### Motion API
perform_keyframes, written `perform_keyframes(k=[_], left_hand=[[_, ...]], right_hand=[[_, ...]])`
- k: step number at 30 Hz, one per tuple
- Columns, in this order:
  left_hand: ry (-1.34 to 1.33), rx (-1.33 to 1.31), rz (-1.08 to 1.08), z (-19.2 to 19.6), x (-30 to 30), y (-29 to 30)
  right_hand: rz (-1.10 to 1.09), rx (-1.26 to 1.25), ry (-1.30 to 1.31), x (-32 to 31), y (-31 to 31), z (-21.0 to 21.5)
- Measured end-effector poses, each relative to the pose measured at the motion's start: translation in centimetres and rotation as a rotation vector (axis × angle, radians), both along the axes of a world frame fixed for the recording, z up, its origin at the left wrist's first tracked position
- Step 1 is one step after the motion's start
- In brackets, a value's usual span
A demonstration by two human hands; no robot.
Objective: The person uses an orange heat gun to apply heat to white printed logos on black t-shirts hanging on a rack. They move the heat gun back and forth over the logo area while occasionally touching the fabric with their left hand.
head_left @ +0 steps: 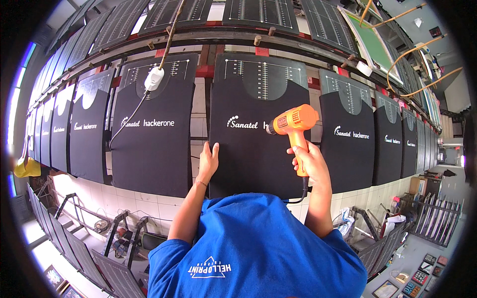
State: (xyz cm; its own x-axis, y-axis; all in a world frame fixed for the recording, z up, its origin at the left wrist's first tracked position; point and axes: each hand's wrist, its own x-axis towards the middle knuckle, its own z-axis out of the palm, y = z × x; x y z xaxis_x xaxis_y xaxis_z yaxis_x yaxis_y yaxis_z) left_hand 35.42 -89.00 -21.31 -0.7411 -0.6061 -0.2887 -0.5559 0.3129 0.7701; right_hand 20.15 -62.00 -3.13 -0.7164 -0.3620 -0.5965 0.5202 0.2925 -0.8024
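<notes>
The right hand (310, 160) is clamped on the handle of an orange heat gun (298, 123), which sits at about two o'clock from the centre of the middle black T-shirt (248, 164). Its nozzle (270, 129) points toward nine o'clock, tipped slightly downward, and in this view it covers part of the white print (243, 124) across that shirt; how high it sits over the cloth cannot be told. A dark power cord (304, 186) leaves the base of the handle toward six o'clock. The left hand (207, 160) lies at the shirt's eight-to-nine o'clock edge, thumb and fingers a little apart, with a thin bracelet (200, 183) at its wrist; whether it touches the cloth is unclear. The shirt is stretched over a dark printing board (241, 74), whose ruled surface shows through the neckline at twelve o'clock. Another black T-shirt (154, 159) lies at nine o'clock, and a similar black T-shirt (345, 164) at three. At ten o'clock a white socket block (154, 78) hangs over the neighbouring board, with a grey cable (130, 119) running down from it. A green framed screen (373, 47) leans between one and two o'clock. The person's blue T-shirt (268, 248) fills six o'clock.
</notes>
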Motion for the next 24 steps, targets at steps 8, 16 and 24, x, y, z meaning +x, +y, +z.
perform_keyframes(k=[8,16,24], left_hand=[[0.000,-0.005,0.003,-0.6,0.1,-0.1],[0.044,-0.005,0.008,-0.4,0.0,-0.1],[0.045,0.002,0.028,0.3,-0.3,0.2]], right_hand=[[0.036,0.012,0.066,0.4,-0.8,-0.3],[0.077,0.005,0.058,0.4,-1.4,0.0],[0.113,-0.034,0.017,-0.3,-1.4,0.3]])
